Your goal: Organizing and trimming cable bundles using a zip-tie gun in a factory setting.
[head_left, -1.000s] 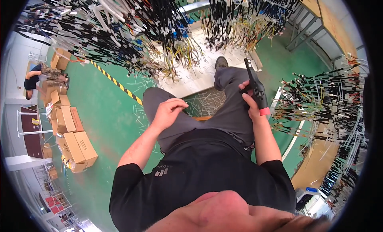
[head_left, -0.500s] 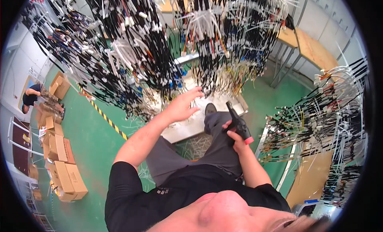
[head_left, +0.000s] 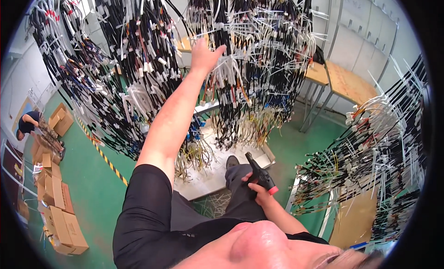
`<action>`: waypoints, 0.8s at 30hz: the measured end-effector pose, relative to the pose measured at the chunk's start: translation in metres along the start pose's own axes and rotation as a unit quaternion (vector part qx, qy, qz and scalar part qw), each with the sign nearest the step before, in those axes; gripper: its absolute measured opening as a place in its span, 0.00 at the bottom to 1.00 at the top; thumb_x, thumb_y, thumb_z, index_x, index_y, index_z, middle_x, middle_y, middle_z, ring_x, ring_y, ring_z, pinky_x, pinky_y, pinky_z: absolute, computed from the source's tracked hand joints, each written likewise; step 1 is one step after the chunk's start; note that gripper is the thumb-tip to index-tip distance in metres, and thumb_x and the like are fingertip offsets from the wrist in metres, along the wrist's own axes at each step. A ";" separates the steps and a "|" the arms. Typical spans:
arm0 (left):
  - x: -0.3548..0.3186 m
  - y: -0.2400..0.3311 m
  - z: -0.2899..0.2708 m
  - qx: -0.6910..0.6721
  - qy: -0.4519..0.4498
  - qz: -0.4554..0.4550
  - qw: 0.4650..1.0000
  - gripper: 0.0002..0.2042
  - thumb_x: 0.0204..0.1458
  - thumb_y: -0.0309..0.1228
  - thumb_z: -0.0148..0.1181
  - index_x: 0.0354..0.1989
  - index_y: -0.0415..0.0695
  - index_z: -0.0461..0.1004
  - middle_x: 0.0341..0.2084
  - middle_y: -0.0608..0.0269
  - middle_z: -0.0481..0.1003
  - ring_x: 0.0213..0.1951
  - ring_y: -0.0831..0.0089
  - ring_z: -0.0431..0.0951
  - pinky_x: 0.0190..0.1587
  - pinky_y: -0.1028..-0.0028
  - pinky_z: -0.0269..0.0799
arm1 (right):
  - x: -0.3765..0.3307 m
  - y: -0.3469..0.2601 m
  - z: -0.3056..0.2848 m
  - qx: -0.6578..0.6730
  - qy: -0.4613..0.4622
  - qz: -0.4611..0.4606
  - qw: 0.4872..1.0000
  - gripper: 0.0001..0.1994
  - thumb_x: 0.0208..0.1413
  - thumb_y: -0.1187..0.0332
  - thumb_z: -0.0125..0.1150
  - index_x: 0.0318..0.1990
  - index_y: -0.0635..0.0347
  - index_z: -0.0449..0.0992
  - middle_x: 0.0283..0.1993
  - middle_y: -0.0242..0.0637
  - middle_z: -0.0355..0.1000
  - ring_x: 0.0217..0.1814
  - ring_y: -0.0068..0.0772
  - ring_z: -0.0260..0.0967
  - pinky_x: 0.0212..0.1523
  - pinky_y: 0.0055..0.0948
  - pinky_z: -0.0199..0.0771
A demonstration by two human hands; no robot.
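My left hand [head_left: 206,58] is raised in front of the hanging wire harnesses [head_left: 226,79], with its thumb stretched out to the right and apart from the fingers. Its palm looks bare. The fingertips are close to a bundle of black cables, but I cannot tell whether they touch it. Low on the right, my right hand [head_left: 260,193] is wrapped round a black cable tie gun [head_left: 262,177] with a red end cap. The tool's narrow nose points up and away from me, over my right leg. White cable ties stick out of the harnesses all around.
A white tray [head_left: 196,188] lies on the floor under the harnesses. More harnesses [head_left: 370,162] hang at the right. Wooden tables [head_left: 351,81] stand at the back right. Cardboard boxes [head_left: 64,227] and a bending person [head_left: 31,123] are at the far left, beyond striped floor tape [head_left: 104,155].
My left hand has risen and reached farther away, up along the harnesses. The view has tilted up, so the scene sits lower. My right hand keeps its hold on the cable tie gun.
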State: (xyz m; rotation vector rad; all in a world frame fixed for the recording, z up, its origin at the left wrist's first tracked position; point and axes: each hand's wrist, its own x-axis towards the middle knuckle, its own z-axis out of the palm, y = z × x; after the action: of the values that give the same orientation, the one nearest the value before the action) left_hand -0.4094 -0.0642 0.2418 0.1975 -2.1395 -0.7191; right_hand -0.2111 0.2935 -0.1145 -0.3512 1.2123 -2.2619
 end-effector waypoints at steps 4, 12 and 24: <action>-0.027 0.010 0.032 0.052 -0.112 -0.020 0.992 0.51 0.57 0.49 0.71 0.76 0.24 0.49 0.76 0.30 0.52 0.78 0.43 0.54 0.80 0.58 0.50 | 0.001 0.002 -0.002 0.016 -0.008 0.002 1.000 0.22 0.53 0.80 0.63 0.58 0.60 0.75 0.53 0.39 0.79 0.63 0.38 0.76 0.70 0.40 0.68; -0.128 -0.085 0.000 0.191 -0.088 0.225 0.951 0.47 0.54 0.40 0.73 0.77 0.32 0.54 0.78 0.40 0.53 0.79 0.44 0.53 0.80 0.55 0.49 | 0.000 -0.010 0.006 0.016 0.051 0.009 0.999 0.23 0.51 0.80 0.61 0.57 0.61 0.72 0.52 0.41 0.76 0.62 0.41 0.75 0.71 0.43 0.67; -0.239 -0.149 -0.098 0.390 -0.244 0.268 0.846 0.13 0.52 0.30 0.62 0.45 0.44 0.85 0.62 0.63 0.77 0.78 0.65 0.57 0.82 0.57 0.43 | 0.005 -0.001 -0.003 -0.042 0.021 -0.007 0.999 0.24 0.55 0.80 0.59 0.61 0.61 0.72 0.56 0.39 0.76 0.66 0.40 0.74 0.73 0.43 0.65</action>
State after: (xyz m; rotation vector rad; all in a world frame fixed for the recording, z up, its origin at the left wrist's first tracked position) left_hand -0.2000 -0.1381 0.0422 -0.1882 -2.6901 0.5170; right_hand -0.2168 0.2933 -0.1150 -0.3462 1.3341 -2.2450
